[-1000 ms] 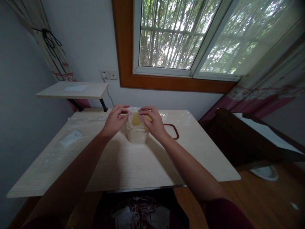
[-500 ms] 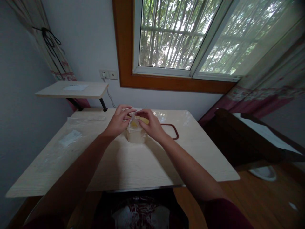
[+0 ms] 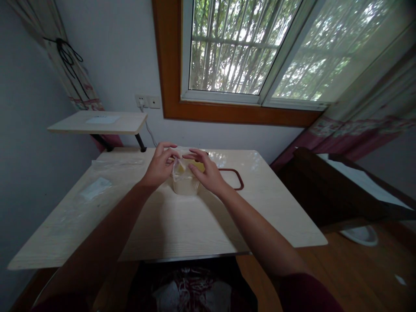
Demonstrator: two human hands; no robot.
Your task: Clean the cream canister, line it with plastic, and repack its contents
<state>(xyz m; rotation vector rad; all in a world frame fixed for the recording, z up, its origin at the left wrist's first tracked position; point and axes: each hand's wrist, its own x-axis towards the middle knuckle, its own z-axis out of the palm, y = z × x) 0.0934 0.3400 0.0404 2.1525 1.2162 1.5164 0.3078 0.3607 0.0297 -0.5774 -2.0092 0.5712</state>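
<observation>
A clear plastic container [image 3: 186, 187] stands near the back middle of the table, with something yellow in it. Over its near left part hangs a thin transparent plastic bag [image 3: 179, 171]. My left hand [image 3: 158, 168] pinches the upper left edge of that bag between thumb and fingers. On the other side, my right hand [image 3: 208, 173] is beside the bag and over the container's right side, its thumb and fingers apart. It partly hides the container's rim. A brown-rimmed lid [image 3: 240, 178] lies flat just right of my right hand.
On the left of the table [image 3: 201, 225] lie a small white packet [image 3: 95, 189] and crumpled clear plastic [image 3: 121, 163]. A small raised shelf [image 3: 126, 123] with a paper sheet stands at the back left. Dark furniture [image 3: 344, 195] is to the right.
My hands have moved slightly apart at the bag, the left one going left with its edge. My right thumb and fingers have spread, and the bag looks wider.
</observation>
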